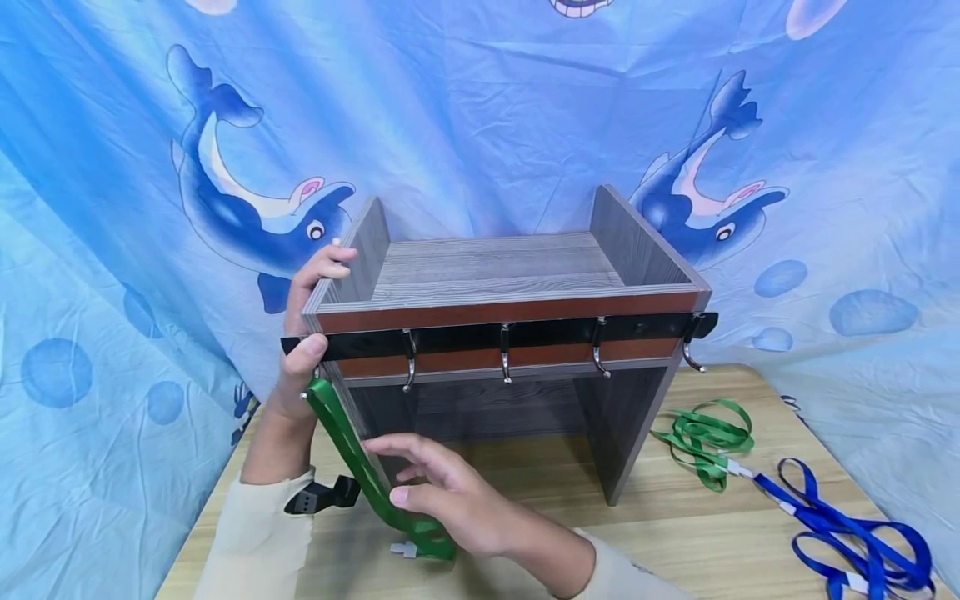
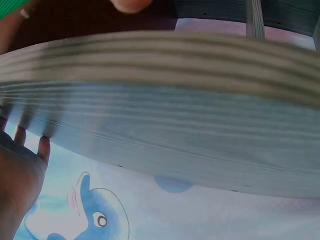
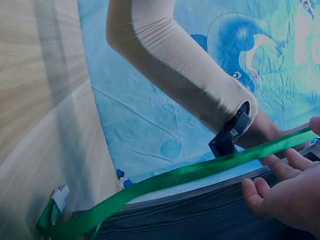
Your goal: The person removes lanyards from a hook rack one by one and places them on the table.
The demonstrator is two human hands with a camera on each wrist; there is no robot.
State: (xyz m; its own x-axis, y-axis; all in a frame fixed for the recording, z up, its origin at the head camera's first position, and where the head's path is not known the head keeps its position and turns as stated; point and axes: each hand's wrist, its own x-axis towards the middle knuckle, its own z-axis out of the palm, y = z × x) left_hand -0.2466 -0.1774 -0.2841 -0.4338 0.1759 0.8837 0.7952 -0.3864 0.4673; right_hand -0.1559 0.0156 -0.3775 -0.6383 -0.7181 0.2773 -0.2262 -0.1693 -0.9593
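A grey wood-grain shelf [image 1: 495,267] stands on the table, with a black hook rail [image 1: 457,337] along its reddish-brown front. My left hand [image 1: 303,357] grips the shelf's left side panel, thumb at the rail's end and fingers round the outer face. From the leftmost hook hangs a green lanyard [image 1: 345,437], its lower end with a white clip [image 1: 405,549] reaching the tabletop. Beside this strap is my right hand [image 1: 461,504], its fingers loosely spread and fingertips right at the strap. In the right wrist view the green strap [image 3: 180,172] runs past those fingers.
Several silver hooks [image 1: 506,354] on the rail carry nothing. On the table's right lie another green lanyard [image 1: 708,437] and a blue lanyard [image 1: 862,533], both loosely bunched. A blue dolphin-print cloth [image 1: 480,108] hangs behind and around the wooden table [image 1: 675,533].
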